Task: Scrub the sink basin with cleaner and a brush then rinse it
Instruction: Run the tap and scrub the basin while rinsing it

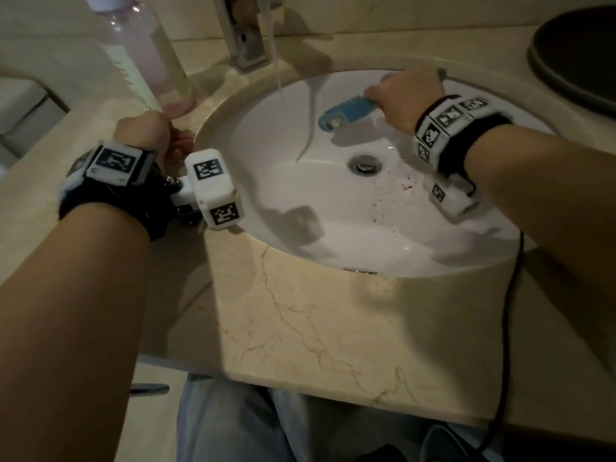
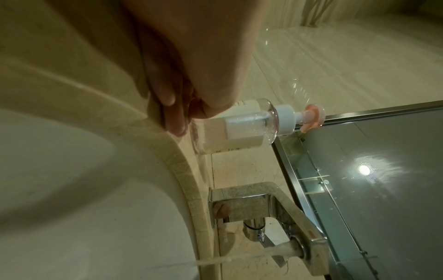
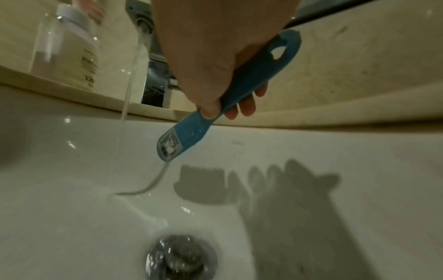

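My right hand (image 1: 405,95) grips the handle of a blue scrub brush (image 1: 346,111) over the far side of the white sink basin (image 1: 333,208). In the right wrist view the brush (image 3: 215,106) points down and left, and a thin trickle runs off its tip onto the basin wall (image 3: 311,151). Water streams from the faucet (image 1: 246,35) into the basin. A clear pump bottle of cleaner (image 1: 143,55) stands at the back left. My left hand (image 1: 150,135) rests on the counter at the basin's left rim, its loosely bent fingers (image 2: 172,113) holding nothing.
The drain (image 1: 365,165) sits in the basin's middle, with reddish specks (image 1: 405,186) to its right. A dark round object (image 1: 580,51) lies on the counter at the far right. A mirror (image 2: 371,189) stands behind the faucet (image 2: 263,204). The marble counter (image 1: 333,328) runs along the front.
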`<state>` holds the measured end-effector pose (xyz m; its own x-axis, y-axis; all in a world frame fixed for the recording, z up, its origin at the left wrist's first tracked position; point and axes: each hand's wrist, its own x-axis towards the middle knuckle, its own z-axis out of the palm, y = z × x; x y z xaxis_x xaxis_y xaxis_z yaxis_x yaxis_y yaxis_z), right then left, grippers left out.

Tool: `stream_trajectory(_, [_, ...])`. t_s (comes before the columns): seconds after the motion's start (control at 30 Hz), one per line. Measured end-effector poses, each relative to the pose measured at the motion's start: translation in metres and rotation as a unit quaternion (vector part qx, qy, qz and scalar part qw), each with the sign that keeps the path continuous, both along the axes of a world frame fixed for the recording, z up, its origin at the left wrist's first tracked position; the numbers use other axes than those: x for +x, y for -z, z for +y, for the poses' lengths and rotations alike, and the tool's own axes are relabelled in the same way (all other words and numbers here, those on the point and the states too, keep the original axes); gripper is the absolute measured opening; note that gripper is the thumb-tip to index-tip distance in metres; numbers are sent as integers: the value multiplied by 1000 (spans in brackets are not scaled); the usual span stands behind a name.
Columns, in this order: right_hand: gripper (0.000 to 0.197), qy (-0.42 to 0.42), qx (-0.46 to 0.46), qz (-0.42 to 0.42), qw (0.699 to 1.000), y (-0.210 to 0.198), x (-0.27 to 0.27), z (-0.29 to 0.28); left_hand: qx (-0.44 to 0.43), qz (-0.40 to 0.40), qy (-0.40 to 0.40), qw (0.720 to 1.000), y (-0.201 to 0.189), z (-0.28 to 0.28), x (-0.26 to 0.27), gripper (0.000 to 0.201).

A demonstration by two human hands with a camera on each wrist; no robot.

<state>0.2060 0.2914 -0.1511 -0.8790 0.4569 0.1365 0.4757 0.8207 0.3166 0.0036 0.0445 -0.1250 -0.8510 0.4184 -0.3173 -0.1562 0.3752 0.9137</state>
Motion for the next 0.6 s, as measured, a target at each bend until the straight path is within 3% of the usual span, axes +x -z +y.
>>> stream_trajectory(0.1, [33, -23, 64, -33, 997, -17, -29, -5, 19, -28, -11, 999, -4, 2, 9, 15])
stream_trajectory(0.23, [28, -25, 139, -71, 987, -32, -49, 1, 37, -14, -46, 998, 5, 4, -5, 27])
stream_trajectory(0.4, [22, 92, 116, -151, 977, -45, -21, 18, 35, -20, -38, 998, 8, 5, -8, 26])
stream_trajectory(0.5, [27, 140, 118, -250, 951, -41, -5, 32, 34, -41, 1, 999, 3, 4, -1, 17])
stream_trajectory(0.6, [19, 169, 105, -279, 939, -33, 2, 34, 34, -29, -18, 999, 3, 2, -1, 15])
